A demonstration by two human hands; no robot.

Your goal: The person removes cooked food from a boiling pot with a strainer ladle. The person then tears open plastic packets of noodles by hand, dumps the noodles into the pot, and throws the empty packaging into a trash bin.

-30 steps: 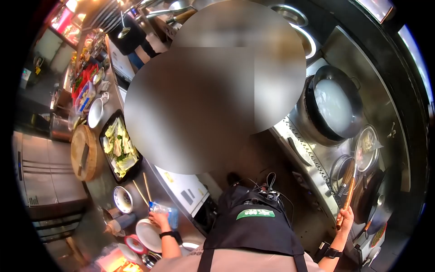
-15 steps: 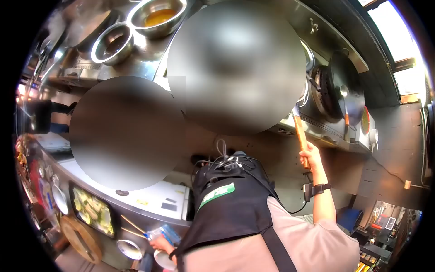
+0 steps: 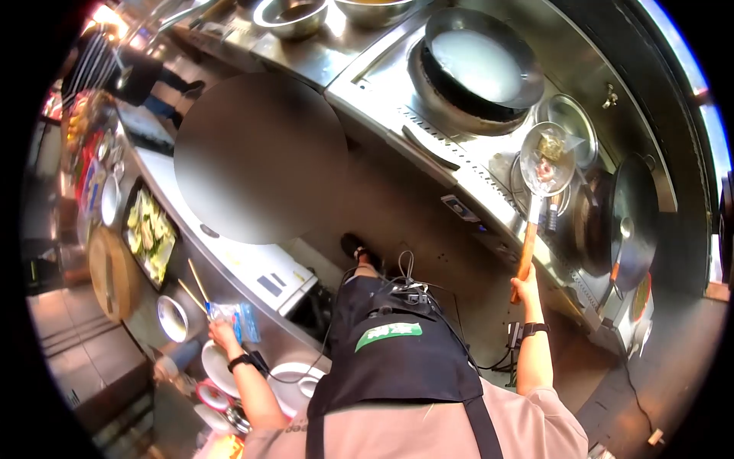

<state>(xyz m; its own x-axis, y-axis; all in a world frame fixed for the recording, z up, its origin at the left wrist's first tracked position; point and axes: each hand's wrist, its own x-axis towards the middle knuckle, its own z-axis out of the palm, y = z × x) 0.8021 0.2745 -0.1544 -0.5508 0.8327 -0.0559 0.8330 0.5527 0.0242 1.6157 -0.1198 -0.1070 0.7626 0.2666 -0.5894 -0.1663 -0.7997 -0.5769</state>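
My right hand (image 3: 524, 286) grips the wooden handle of a strainer ladle (image 3: 529, 245). Its round head, holding some pale and pinkish food (image 3: 547, 157), is over the stove edge. On the left, my left hand (image 3: 222, 334) reaches to the counter, fingers closed where a pair of chopsticks (image 3: 197, 280) converges. Their far ends point apart, away from me. Directly beside those fingers lies a blue and clear plastic packet (image 3: 246, 321); whether they touch it I cannot tell. A white bowl (image 3: 173, 318) stands close by.
A wok (image 3: 483, 65) with whitish liquid sits on the stove (image 3: 397, 84). Another wok (image 3: 638, 206) leans at the right, a ladle in it. Left counter: tray of greens (image 3: 151, 236), round chopping board (image 3: 112, 271), stacked plates (image 3: 294, 386). Another person's legs (image 3: 164, 96) are far left.
My view has turned, so the stove's wok and the strainer's head now show. My right hand still holds the handle; my left stays by the chopsticks and packet, more of its arm visible.
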